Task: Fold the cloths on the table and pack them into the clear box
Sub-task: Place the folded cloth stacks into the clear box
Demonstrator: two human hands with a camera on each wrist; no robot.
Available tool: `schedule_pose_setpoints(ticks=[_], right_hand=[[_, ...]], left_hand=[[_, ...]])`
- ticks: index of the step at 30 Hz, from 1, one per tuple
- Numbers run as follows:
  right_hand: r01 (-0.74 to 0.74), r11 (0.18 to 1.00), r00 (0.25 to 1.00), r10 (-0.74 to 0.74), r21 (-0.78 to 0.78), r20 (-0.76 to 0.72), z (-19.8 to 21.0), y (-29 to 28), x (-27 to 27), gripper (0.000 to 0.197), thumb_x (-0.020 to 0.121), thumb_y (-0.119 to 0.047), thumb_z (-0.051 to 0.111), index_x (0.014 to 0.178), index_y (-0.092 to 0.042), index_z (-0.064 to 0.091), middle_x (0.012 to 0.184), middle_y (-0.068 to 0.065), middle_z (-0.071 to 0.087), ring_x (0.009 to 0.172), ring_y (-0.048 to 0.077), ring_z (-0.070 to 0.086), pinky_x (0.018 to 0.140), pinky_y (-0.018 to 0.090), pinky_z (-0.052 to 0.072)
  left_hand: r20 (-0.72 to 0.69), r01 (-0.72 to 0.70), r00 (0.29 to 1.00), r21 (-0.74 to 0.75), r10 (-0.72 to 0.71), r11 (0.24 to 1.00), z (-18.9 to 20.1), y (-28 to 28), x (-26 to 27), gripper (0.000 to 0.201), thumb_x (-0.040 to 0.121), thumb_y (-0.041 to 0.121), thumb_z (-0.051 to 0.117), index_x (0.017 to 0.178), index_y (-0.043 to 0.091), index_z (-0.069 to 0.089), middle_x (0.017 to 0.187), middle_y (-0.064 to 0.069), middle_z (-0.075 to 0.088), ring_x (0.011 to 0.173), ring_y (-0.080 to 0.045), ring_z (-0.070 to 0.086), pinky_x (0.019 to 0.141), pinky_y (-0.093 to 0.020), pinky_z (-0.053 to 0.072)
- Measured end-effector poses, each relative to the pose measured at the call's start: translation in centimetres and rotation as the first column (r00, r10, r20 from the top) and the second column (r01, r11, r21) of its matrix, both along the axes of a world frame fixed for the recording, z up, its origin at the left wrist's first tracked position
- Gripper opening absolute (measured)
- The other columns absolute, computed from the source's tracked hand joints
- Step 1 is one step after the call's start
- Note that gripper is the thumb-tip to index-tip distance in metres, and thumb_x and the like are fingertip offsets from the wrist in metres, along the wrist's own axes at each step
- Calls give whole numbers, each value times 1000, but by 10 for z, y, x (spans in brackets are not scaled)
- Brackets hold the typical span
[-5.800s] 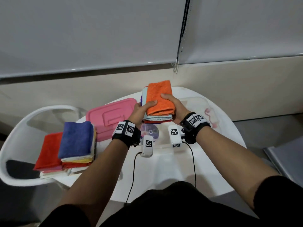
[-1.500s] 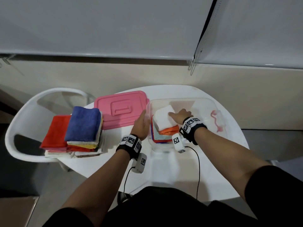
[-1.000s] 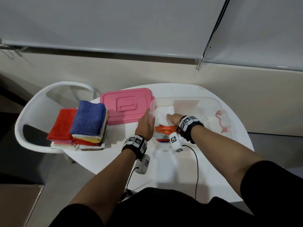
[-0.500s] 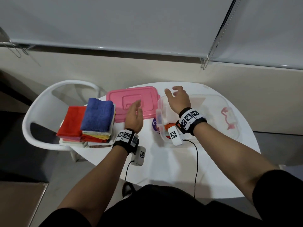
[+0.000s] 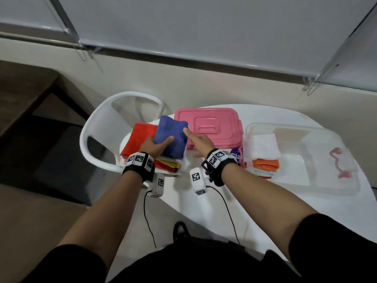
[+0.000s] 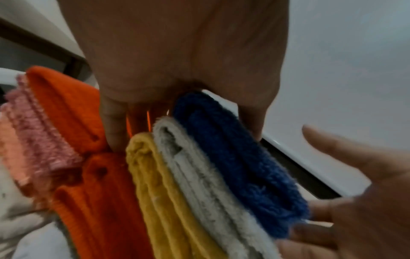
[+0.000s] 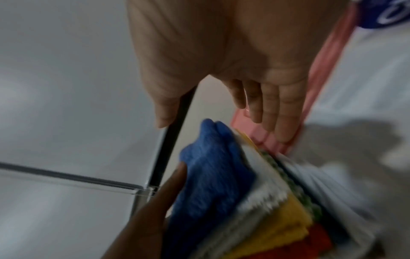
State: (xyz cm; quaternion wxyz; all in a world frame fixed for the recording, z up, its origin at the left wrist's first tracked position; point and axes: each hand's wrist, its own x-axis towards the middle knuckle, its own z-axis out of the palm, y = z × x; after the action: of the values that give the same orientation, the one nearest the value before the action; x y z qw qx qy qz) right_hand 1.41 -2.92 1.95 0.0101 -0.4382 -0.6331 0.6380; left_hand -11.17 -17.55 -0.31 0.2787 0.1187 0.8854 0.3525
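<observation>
With one batch now in the clear box (image 5: pixel 334 187), I have moved both hands to the left-edge cloth stack (image 5: pixel 171 160): left hand (image 5: pixel 152 147) pinching it, right hand (image 5: pixel 201 142) spread beside.

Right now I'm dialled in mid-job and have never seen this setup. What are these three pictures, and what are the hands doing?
No machine here: a person works with bare hands, wearing a camera on the head and one on each wrist.

The head view looks down on a white table. On it sit a stack of folded cloths with a blue cloth on top, a pink lid and a clear box already holding some folded cloths.

The left hand grips the blue cloth at the stack's left side, thumb on top. The right hand is open, reaching toward the stack's other side and holding nothing.

The two wrist views look along each hand: both show the stack's edges close up, blue over grey-white, yellow and orange-red layers.
</observation>
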Motion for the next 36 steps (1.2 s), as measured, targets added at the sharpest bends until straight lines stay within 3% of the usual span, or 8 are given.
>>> schedule_pose_setpoints(ticks=[5, 10, 14, 17, 23, 26, 31, 36], right_hand=[[30, 980, 999, -25, -198, 31, -56, -26, -26, 98, 42, -92, 66, 105, -18, 68, 104, 6, 73, 94, 26, 70, 94, 46, 55], [76, 924, 996, -86, -375, -11, -132, -15, -52, 110, 41, -82, 80, 126, -13, 63, 112, 8, 73, 103, 28, 70, 98, 44, 52], [76, 844, 985, -148, -530, -94, -72, -31, -41, 89, 65, -63, 82, 131, -8, 57, 122, 17, 68, 113, 33, 65, 105, 49, 46], [48, 789, 962, -203, -612, -186, -56, -31, -37, 69, 83, -53, 71, 133, -8, 57, 124, 18, 66, 116, 32, 64, 108, 49, 44], [128, 750, 939, -302, -648, -164, -62, -25, -30, 62, 84, -39, 71, 131, -1, 58, 126, 24, 63, 115, 38, 62, 106, 51, 45], [142, 753, 929, -326, -643, -177, -63, -21, -25, 40, 92, -33, 60, 116, -1, 67, 104, 19, 72, 90, 30, 71, 87, 38, 57], [172, 772, 907, -367, -612, -208, -70, -20, -21, 35, 92, -28, 55, 113, -1, 66, 105, 20, 69, 86, 30, 69, 83, 37, 54], [186, 752, 889, -403, -633, -219, -72, -21, -9, 28, 90, -24, 59, 104, -1, 68, 99, 20, 70, 85, 32, 68, 91, 43, 52]], left_hand=[[50, 91, 995, -75, -87, 993, 0, -1, -11, 60, 77, 67, 66, 107, 15, 65, 99, -4, 67, 87, -24, 61, 75, -29, 44], [187, 35, 982, -51, -24, 998, -5, 6, -19, 63, 73, 67, 70, 106, 15, 62, 101, -4, 65, 92, -25, 62, 81, -30, 47], [312, -33, 949, -17, 37, 999, -11, 15, -23, 95, 51, 76, 76, 122, 14, 60, 113, -5, 67, 100, -26, 64, 94, -39, 51], [363, -99, 929, 55, 73, 994, -13, 22, -24, 89, 52, 65, 83, 123, 17, 59, 114, -3, 67, 98, -23, 65, 93, -40, 52], [505, -173, 857, 97, 101, 980, -14, 30, -21, 102, 30, 62, 92, 117, 19, 62, 107, -3, 73, 94, -25, 70, 86, -42, 57], [519, -194, 847, 97, 117, 976, -27, 37, -22, 116, 21, 63, 93, 123, 19, 59, 107, 0, 72, 94, -26, 71, 85, -42, 57], [524, -236, 841, 135, 133, 962, -24, 40, -13, 142, 24, 55, 96, 144, 16, 31, 128, -4, 60, 106, -26, 64, 93, -43, 54], [614, -221, 788, 225, 38, 949, -35, 38, -5, 102, 37, 41, 99, 125, 13, 56, 115, -7, 71, 97, -25, 72, 87, -43, 57]])
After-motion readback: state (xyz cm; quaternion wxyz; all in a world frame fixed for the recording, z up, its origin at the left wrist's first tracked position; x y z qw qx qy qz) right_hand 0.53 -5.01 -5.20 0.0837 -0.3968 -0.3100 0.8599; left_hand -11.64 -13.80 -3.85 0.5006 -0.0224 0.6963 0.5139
